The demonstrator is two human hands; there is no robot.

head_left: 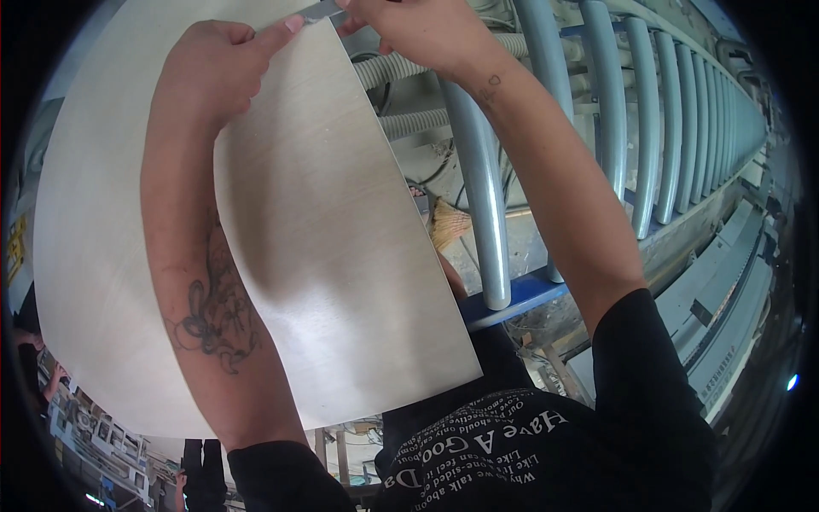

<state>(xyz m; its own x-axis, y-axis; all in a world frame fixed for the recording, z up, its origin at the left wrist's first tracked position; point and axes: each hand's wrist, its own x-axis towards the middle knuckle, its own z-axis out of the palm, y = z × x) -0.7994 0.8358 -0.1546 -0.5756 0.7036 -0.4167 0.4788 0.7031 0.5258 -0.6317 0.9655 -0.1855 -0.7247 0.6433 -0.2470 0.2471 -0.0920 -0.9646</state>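
A large, pale, smooth board (341,256) lies in front of me, its right edge running up toward the top of the view. At its far right corner is a flat grey strip (322,11), whose exact kind I cannot make out. My left hand (213,72) reaches over the board, fingers curled and thumb pressed on the strip's left end. From the right, my right hand (418,30) closes on the other end, just past the board's edge. The top of the view cuts off part of the right hand.
Right of the board runs a conveyor of grey rollers (482,205) on a blue rail (520,299). Ribbed hoses (414,124) and a straw broom (450,224) show below. Long grey metal profiles (725,316) lie at the right. Another person's dark-trousered legs (203,474) show at lower left.
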